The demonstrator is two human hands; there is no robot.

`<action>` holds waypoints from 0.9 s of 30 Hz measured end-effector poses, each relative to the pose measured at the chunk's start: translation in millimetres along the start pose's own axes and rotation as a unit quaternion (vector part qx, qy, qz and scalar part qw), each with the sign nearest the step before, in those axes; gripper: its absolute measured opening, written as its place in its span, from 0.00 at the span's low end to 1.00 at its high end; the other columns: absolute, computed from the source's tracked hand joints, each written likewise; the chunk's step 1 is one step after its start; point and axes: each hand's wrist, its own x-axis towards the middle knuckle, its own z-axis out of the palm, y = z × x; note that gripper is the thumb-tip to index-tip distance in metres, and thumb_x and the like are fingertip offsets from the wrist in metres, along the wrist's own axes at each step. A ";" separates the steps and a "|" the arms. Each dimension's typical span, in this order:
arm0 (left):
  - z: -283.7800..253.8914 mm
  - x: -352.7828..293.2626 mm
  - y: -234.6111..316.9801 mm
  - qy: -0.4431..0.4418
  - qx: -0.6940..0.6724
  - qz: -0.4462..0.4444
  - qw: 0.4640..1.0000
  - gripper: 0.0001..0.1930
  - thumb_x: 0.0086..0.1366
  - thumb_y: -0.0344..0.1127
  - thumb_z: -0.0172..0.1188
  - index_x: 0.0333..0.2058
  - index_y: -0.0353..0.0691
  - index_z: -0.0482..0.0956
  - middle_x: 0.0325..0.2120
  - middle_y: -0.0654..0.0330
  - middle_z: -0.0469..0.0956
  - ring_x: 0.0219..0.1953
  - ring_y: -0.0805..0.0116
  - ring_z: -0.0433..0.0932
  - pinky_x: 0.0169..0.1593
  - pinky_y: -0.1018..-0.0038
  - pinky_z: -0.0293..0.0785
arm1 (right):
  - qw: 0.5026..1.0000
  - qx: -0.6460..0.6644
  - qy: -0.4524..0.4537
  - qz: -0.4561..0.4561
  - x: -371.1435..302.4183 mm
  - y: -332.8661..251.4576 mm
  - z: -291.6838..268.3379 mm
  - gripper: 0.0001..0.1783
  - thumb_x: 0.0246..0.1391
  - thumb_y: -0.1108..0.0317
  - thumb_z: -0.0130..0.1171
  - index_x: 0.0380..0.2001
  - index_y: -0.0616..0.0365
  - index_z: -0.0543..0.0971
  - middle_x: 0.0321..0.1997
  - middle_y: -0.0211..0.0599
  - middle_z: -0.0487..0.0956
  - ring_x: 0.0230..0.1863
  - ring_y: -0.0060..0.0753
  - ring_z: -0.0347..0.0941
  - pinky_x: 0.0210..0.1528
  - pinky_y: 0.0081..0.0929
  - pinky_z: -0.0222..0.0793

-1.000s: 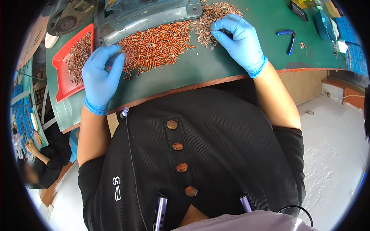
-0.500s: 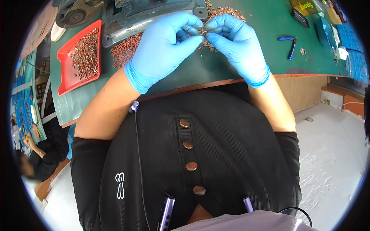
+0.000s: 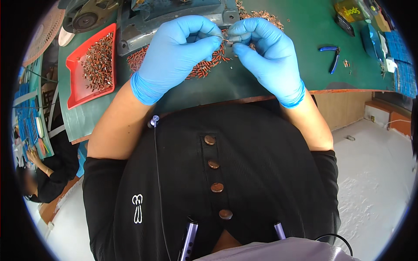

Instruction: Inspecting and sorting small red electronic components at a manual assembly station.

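Note:
My left hand [image 3: 178, 54], in a blue glove, is closed with thumb and forefinger pinched together over the table's near side. Facing it, my gloved right hand [image 3: 272, 58] curls its thumb and fingers inward, its fingertips almost meeting the left ones. A small metal piece [image 3: 228, 42] shows between the two sets of fingertips; its exact kind is too small to make out. Below and behind the left hand lies a pile of small red-and-metal parts [image 3: 204, 68]. Another pile, of copper-coloured parts [image 3: 263, 18], spreads beyond the right hand.
A red tray [image 3: 72, 78] of small metal parts stands on the left of the green table [image 3: 296, 48]. A grey metal machine base [image 3: 178, 13] sits at the back. Blue-handled pliers [image 3: 334, 58] lie to the right. Another person [image 3: 50, 174] works at far left.
My left hand has shifted slightly left, and the fingertips have come a little apart, baring the small metal piece. More of the red parts pile shows beneath the hands.

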 end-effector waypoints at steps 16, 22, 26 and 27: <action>-31.9 -21.0 4.0 0.030 0.026 -0.021 0.999 0.07 0.64 0.28 0.58 0.40 0.34 0.80 0.31 0.64 0.79 0.30 0.79 0.74 0.37 0.81 0.72 | 0.938 -0.303 -0.003 -0.170 4.5 -1.2 21.5 0.07 0.47 0.75 0.66 0.31 0.55 0.79 0.27 0.35 0.79 0.28 0.35 0.77 0.32 0.30 0.74; -82.7 -69.1 7.0 0.080 0.324 -0.029 0.942 0.05 0.59 0.28 0.61 0.33 0.35 0.81 0.26 0.61 0.79 0.27 0.74 0.76 0.33 0.75 0.72 | 0.942 -0.298 -0.074 -0.137 7.0 7.5 30.2 0.07 0.49 0.76 0.66 0.33 0.59 0.81 0.27 0.34 0.79 0.26 0.25 0.76 0.31 0.23 0.73; -78.3 -92.4 -4.6 0.042 0.464 -0.008 0.885 0.03 0.56 0.28 0.61 0.30 0.37 0.80 0.25 0.54 0.76 0.29 0.58 0.77 0.34 0.66 0.73 | 0.947 -0.286 -0.080 -0.119 6.1 8.9 33.1 0.07 0.49 0.76 0.66 0.34 0.60 0.81 0.27 0.34 0.80 0.27 0.24 0.76 0.31 0.23 0.74; -75.5 -95.7 -6.5 0.037 0.489 -0.009 0.872 0.03 0.55 0.29 0.61 0.29 0.37 0.79 0.25 0.52 0.76 0.30 0.53 0.77 0.35 0.63 0.73 | 0.949 -0.283 -0.081 -0.116 5.7 8.6 33.7 0.07 0.49 0.76 0.66 0.34 0.60 0.81 0.27 0.34 0.80 0.27 0.24 0.76 0.31 0.23 0.74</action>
